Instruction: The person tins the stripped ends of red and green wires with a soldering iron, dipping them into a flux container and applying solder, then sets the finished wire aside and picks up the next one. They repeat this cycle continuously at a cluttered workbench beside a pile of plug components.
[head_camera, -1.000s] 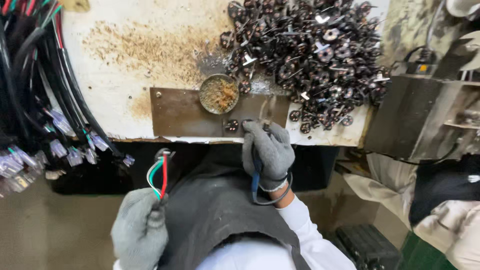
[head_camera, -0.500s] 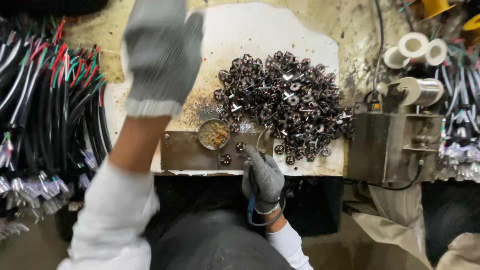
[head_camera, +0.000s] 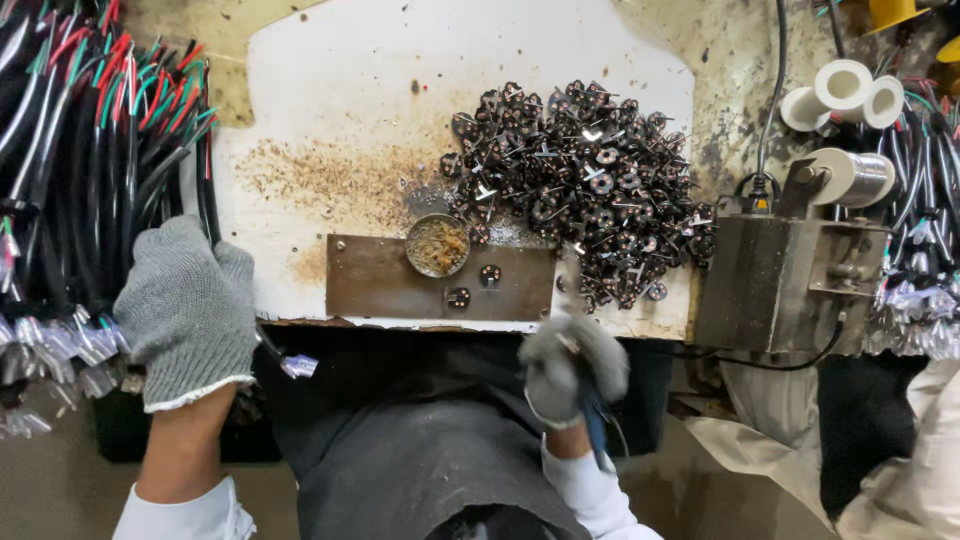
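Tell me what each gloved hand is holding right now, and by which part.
The right hand grips a blue-handled tool by its handle. The left hand rests on the bundle of black cables; whether it grips one cannot be told.

The bundle of black cables hangs in a thick bunch, with red, green and white wires showing at the upper ends and small clear-wrapped tips at the lower ends. It lies just under and beside the fingers of the left hand, which rest on its right edge. One cable end with a pale tip sticks out to the right, just below those fingers. A blue-handled tool is held in the right hand's fingers, its handle pointing down past the wrist; its tip is blurred.
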